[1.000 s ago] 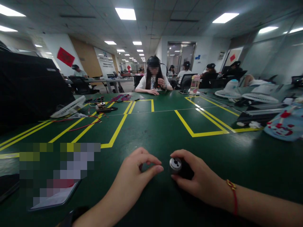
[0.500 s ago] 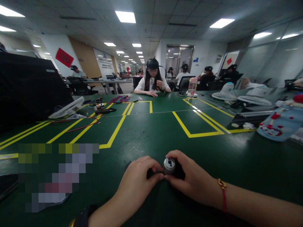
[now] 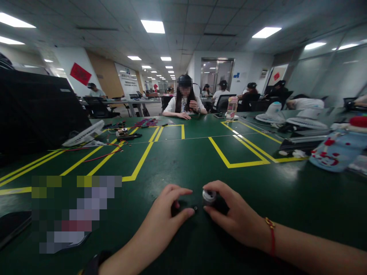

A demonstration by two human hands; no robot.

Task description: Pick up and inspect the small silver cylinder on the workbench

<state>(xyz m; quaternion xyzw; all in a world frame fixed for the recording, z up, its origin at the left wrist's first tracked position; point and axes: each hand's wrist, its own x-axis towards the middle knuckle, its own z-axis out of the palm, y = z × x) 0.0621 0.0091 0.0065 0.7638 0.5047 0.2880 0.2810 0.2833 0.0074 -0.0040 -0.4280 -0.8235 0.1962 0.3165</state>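
My right hand [image 3: 229, 208] holds a small silver metal cylinder [image 3: 208, 197] between thumb and fingers. It stands on the green table, with dark holes in its top face. To its left, my left hand [image 3: 173, 210] is open, thumb and forefinger apart with nothing visible between them. A tiny black part with a pale ring [image 3: 195, 208] lies by the left thumb tip; whether the thumb touches it I cannot tell.
On the left are a phone-like dark object [image 3: 15, 227], a blurred-out item [image 3: 77, 221], wires and a white fan [image 3: 84, 133]. A blue cup [image 3: 334, 151] stands at right. A co-worker [image 3: 185, 101] sits across the green table [image 3: 172, 160].
My left thumb and forefinger have parted and drawn back from the cylinder, leaving the tiny black part in view. The cylinder and my right hand have shifted slightly right in view.
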